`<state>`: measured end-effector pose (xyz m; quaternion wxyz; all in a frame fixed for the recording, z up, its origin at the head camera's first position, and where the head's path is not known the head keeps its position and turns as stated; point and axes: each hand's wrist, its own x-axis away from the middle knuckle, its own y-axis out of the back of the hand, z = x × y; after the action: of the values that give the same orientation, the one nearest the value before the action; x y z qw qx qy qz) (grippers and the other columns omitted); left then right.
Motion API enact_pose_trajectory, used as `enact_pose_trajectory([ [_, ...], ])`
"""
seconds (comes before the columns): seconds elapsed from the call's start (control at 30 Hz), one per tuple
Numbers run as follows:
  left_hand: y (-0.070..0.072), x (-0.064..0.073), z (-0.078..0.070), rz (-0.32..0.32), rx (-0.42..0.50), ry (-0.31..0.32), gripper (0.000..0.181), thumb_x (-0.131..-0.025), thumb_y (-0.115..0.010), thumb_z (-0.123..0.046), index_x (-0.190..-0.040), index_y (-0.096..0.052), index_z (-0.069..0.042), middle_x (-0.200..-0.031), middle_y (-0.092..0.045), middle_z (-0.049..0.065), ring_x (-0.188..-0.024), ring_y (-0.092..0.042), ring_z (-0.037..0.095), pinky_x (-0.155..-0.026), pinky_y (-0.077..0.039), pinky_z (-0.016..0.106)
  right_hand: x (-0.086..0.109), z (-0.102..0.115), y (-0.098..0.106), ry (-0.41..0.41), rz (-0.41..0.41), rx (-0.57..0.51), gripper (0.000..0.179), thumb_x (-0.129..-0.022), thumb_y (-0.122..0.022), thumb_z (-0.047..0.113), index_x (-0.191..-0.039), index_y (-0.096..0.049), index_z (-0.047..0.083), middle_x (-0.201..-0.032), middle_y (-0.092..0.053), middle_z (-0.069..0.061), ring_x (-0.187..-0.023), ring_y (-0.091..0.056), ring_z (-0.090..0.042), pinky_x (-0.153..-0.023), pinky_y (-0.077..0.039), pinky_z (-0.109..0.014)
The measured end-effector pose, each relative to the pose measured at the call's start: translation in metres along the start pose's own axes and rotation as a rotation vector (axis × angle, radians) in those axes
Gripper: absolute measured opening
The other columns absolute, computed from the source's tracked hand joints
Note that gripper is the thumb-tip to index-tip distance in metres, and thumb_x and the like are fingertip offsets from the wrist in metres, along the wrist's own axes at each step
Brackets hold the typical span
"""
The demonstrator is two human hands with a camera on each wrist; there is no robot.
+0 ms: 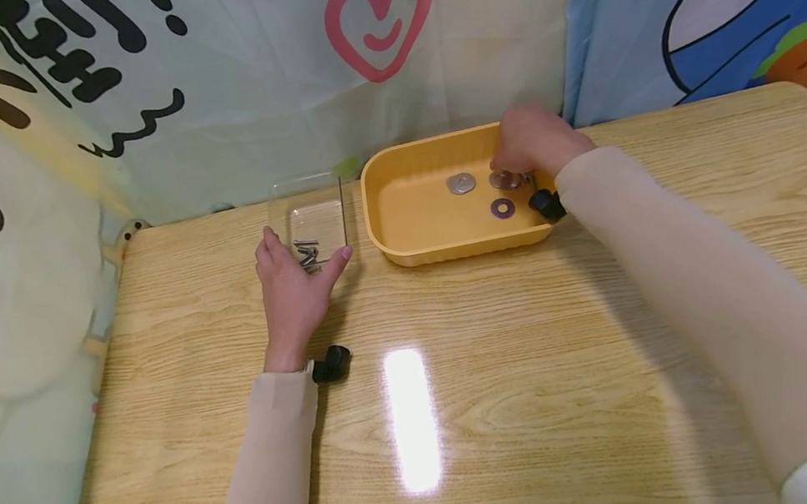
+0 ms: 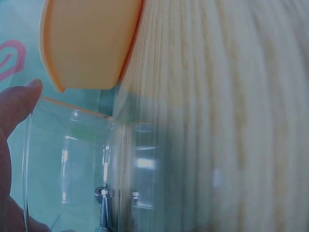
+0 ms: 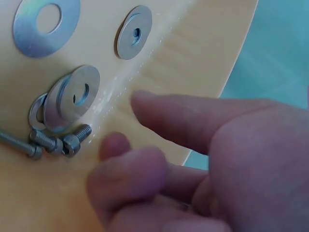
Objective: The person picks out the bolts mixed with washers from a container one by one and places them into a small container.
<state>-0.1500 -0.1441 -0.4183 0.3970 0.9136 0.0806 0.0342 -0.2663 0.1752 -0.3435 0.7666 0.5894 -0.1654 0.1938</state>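
Observation:
At the back of the table, my left hand (image 1: 295, 295) grips a clear plastic box (image 1: 315, 212) by its near end, thumb on one side and fingers on the other. Several bolts (image 1: 308, 253) lie inside the box. My right hand (image 1: 539, 141) reaches into the right part of a yellow tray (image 1: 385, 212). In the right wrist view its thumb stands apart from the bent fingers, and nothing shows between them. Beside the fingertips lie several bolts (image 3: 71, 144) and overlapping washers (image 3: 82, 94). Further washers (image 1: 461, 183) rest on the tray floor.
The wooden table (image 1: 509, 373) carries a bright glare patch. A printed curtain (image 1: 225, 89) hangs along its back and left edges, close behind the tray and box. Black wrist cameras (image 1: 332, 364) are worn on both wrists.

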Motion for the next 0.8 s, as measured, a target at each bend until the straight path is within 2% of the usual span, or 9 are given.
enact_pose_trajectory([
  [0.1,0.000,0.000,0.001,-0.001,-0.001,-0.001,0.119,-0.084,-0.072,-0.061,-0.158,-0.007,0.007,-0.158,-0.020,0.028,-0.144,-0.028,0.040,-0.115,-0.030,0.049,-0.002,0.001,-0.002,0.000,0.055,-0.013,0.025,-0.094,-0.064,0.016,-0.094,-0.074,-0.007,-0.074,-0.069,-0.011,-0.068,-0.061,-0.025,-0.062,-0.042,-0.030],
  [0.3,0.000,0.000,0.001,0.001,0.004,0.001,0.119,-0.084,-0.072,-0.061,-0.158,-0.007,0.006,-0.158,-0.019,0.027,-0.144,-0.028,0.040,-0.115,-0.031,0.050,-0.007,-0.001,-0.007,-0.021,0.097,0.013,0.023,-0.093,-0.068,0.019,-0.091,-0.072,-0.004,-0.064,-0.059,-0.008,-0.061,-0.055,-0.022,-0.058,-0.039,-0.029],
  [0.5,0.000,-0.001,0.001,-0.001,0.002,0.009,0.120,-0.084,-0.072,-0.062,-0.158,-0.007,0.006,-0.158,-0.019,0.027,-0.144,-0.028,0.039,-0.115,-0.031,0.050,-0.010,0.000,-0.011,-0.023,0.080,0.101,0.027,-0.096,-0.065,0.021,-0.083,-0.070,-0.002,-0.060,-0.055,-0.005,-0.057,-0.053,-0.020,-0.058,-0.039,-0.028],
  [0.73,0.001,-0.001,0.000,0.003,-0.001,0.011,0.120,-0.084,-0.072,-0.061,-0.158,-0.006,0.006,-0.159,-0.018,0.027,-0.144,-0.028,0.039,-0.115,-0.031,0.050,-0.006,0.003,-0.017,-0.016,-0.026,0.213,0.023,-0.094,-0.062,0.019,-0.089,-0.068,-0.003,-0.094,-0.058,-0.019,-0.083,-0.055,-0.031,-0.066,-0.045,-0.035],
  [0.8,0.001,-0.001,0.000,0.003,-0.002,0.011,0.120,-0.084,-0.072,-0.061,-0.158,-0.007,0.006,-0.159,-0.018,0.027,-0.144,-0.028,0.039,-0.115,-0.031,0.050,-0.005,0.004,-0.018,-0.021,-0.043,0.217,0.022,-0.092,-0.062,0.017,-0.090,-0.068,-0.004,-0.098,-0.058,-0.022,-0.086,-0.056,-0.033,-0.067,-0.047,-0.037],
])
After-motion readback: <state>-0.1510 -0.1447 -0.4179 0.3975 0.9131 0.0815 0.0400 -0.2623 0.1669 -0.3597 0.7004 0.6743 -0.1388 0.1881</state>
